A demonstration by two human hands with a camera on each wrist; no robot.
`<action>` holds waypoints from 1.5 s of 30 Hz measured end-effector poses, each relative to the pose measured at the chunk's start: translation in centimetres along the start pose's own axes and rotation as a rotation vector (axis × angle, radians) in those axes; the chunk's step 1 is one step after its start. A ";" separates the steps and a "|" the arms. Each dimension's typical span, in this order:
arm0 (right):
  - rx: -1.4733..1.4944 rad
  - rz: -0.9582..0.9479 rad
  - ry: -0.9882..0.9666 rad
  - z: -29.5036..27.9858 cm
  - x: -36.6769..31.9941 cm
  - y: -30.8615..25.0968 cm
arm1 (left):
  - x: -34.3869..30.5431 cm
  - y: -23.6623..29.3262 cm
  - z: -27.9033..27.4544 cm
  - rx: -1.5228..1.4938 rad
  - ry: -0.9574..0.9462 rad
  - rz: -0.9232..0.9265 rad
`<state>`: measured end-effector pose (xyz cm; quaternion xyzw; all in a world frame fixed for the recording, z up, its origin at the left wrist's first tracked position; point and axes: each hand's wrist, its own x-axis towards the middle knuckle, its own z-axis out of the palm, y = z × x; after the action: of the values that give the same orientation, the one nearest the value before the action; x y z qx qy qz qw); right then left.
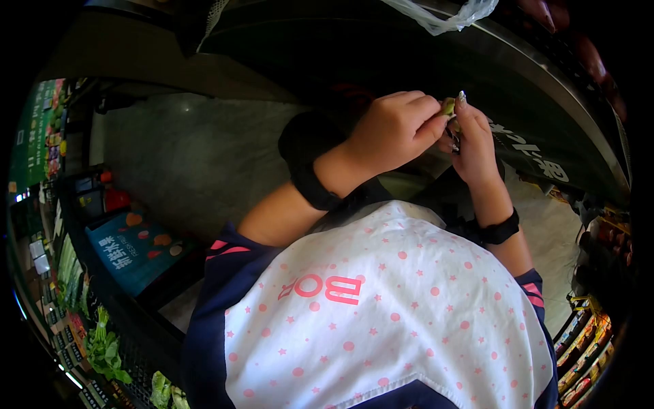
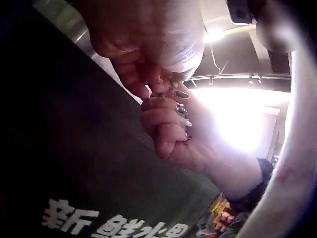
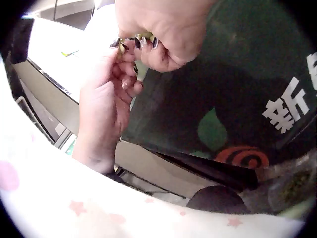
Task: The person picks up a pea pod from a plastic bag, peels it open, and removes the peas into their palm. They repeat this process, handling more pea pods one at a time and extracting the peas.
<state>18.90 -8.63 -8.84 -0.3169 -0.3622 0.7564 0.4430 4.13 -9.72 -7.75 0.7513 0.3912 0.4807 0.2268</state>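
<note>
Both hands meet in front of the body, above the apron (image 1: pixel 409 286). Between their fingertips is a small yellow-green piece (image 1: pixel 447 107), most of it covered by the fingers; its kind I cannot tell. My left hand (image 1: pixel 398 129) pinches it from the left, thumb against curled fingers. From the other side my right hand (image 1: pixel 475 146) pinches it, the thumb raised and its shiny painted nail showing. In the left wrist view the right hand (image 2: pixel 171 124) has curled fingers just below the left. A bit of the yellow-green piece (image 3: pixel 124 48) shows at the fingertips in the right wrist view.
A dark panel with white characters (image 1: pixel 531 150) stands just beyond the hands. A clear plastic bag (image 1: pixel 449 17) hangs over its top edge. To the left are a blue printed box (image 1: pixel 133 249) and leafy greens (image 1: pixel 105 347) on a rack. Packaged goods (image 1: pixel 586 354) line the right.
</note>
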 end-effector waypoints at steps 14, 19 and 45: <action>-0.202 0.200 0.036 0.4 -0.5 0.0 | 1.0 0.0 -1.3 0.168 -0.248 0.191; -0.068 0.388 0.101 1.0 -0.6 -0.6 | 0.5 -0.5 -0.9 0.237 -0.240 0.170; 0.206 0.327 0.079 0.8 0.2 0.6 | -0.3 -1.4 0.7 0.208 0.104 0.188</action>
<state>17.93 -8.86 -8.95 -0.3539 -0.2088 0.8384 0.3582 4.15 -9.07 -9.21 0.7780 0.3783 0.4951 0.0811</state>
